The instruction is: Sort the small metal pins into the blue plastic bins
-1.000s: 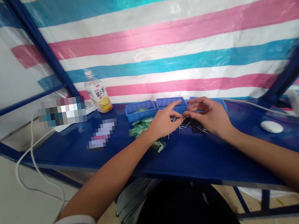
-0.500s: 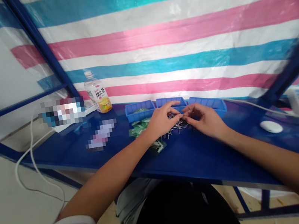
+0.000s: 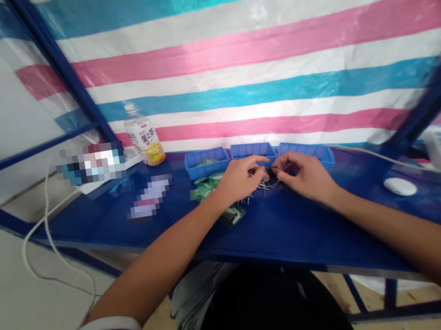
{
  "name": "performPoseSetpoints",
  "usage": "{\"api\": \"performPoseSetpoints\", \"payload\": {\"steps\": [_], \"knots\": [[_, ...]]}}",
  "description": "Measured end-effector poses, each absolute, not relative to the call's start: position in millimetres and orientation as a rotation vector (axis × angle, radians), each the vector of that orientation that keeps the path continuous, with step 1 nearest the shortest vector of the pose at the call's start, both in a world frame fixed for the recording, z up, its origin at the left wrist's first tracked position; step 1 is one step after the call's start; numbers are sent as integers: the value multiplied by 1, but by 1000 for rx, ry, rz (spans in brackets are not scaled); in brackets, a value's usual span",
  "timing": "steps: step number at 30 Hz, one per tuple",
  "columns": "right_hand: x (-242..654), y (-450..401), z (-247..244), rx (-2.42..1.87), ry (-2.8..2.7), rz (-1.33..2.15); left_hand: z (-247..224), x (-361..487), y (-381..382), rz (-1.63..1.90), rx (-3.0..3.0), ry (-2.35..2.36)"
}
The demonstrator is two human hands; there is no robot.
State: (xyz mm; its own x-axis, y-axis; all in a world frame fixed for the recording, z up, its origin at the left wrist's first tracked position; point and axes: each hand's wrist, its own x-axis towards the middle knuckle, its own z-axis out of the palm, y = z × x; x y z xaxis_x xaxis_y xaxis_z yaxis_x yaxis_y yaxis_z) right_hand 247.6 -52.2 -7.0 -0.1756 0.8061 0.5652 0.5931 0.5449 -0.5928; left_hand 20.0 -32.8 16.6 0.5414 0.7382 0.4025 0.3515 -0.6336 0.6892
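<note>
A loose pile of thin silvery metal pins [image 3: 264,186], which look like blind rivets, lies on the blue table between my two hands. Over its left side is my left hand [image 3: 241,178], palm down, with the index finger stretched and a gap between it and the thumb. My right hand [image 3: 308,176] is at the pile's right edge, thumb and fingertips pinched together; whatever is between them is too small to make out. Green packets [image 3: 207,186] lie left of my left hand, and a clear packet of metal parts [image 3: 233,215] lies below its wrist.
Behind the hands stand a left blue bin [image 3: 192,172] with packets inside, a middle blue bin [image 3: 252,151] and a right blue bin [image 3: 326,156]. A drink bottle [image 3: 145,138] stands back left. A white mouse [image 3: 400,186] and a cable [image 3: 373,154] are at right.
My left index finger has come down nearer the thumb, narrowing the gap. My right fingertips have closed into a pinch, having shifted slightly right.
</note>
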Motion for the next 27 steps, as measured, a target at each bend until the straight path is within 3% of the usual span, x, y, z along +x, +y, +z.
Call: {"api": "performPoseSetpoints", "payload": {"steps": [8,23,27], "knots": [[247,-51,-7,-1040,-1923,265,11,23,-28,1004,2280,822],[239,-57,-8,-1022,-1686,710,9,19,-21,1123,2073,862],[241,-57,-8,-1038,-1724,668,12,20,-25,1056,2062,843]]}}
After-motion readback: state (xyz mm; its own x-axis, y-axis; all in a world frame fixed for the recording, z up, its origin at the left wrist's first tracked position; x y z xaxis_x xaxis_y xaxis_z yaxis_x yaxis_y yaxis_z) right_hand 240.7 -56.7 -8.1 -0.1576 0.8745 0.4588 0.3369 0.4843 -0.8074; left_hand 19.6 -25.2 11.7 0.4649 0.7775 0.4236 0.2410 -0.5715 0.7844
